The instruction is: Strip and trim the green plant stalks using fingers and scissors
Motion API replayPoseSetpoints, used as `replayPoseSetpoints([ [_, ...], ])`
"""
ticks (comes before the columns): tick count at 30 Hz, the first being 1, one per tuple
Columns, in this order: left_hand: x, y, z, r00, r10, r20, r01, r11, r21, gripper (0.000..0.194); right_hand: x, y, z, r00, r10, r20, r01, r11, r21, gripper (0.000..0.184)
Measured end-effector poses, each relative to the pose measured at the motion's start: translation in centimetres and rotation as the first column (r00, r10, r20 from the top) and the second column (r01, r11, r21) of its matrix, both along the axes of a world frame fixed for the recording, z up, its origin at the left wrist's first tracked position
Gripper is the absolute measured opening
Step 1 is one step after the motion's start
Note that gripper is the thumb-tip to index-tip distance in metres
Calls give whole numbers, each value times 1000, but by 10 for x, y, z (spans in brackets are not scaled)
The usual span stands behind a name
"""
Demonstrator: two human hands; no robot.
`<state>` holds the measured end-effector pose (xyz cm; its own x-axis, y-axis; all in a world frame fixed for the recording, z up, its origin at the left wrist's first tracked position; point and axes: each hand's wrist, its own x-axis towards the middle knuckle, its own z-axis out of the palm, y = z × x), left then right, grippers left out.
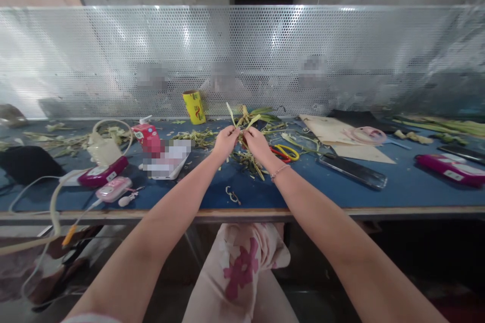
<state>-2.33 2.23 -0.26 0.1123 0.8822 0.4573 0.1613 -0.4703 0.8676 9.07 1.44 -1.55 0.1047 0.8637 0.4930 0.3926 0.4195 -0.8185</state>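
Observation:
My left hand [226,142] and my right hand [257,145] meet over the middle of the blue table. Both are closed, fingertips pinched together on a pale green leafy stem [253,121]. Narrow leaf blades stick up above the fingers; the part between the fingertips is hidden. Beneath and around the hands lies a heap of green and yellowish plant scraps [252,165]. Just right of my right hand are scissors [288,152] with red and yellow loop handles, partly covered by the hand. A bracelet circles my right wrist.
A yellow roll [194,107] stands behind, near the perforated metal screen [265,35]. Left are a red carton [147,139], a white device [170,161] and a purple power bank-like box [104,171] with cables. Right lie a dark phone [354,170], cardboard [322,128] and another purple box [450,169].

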Motion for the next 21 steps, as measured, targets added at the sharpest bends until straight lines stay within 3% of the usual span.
replayPoseSetpoints([
  [6,2,1,-2,998,-59,-29,59,998,9,30,-3,-6,2,997,-73,40,68,991,113,21],
  [12,0,1,-2,990,-143,10,143,989,33,34,-6,-4,0,998,-49,-29,53,989,140,23],
  [16,0,3,-4,980,-200,3,200,977,78,35,-7,2,-4,996,-52,-76,62,989,135,24],
  [21,-1,4,-4,980,-178,-93,189,974,128,38,-6,4,-6,993,-38,-116,46,997,66,21],
])
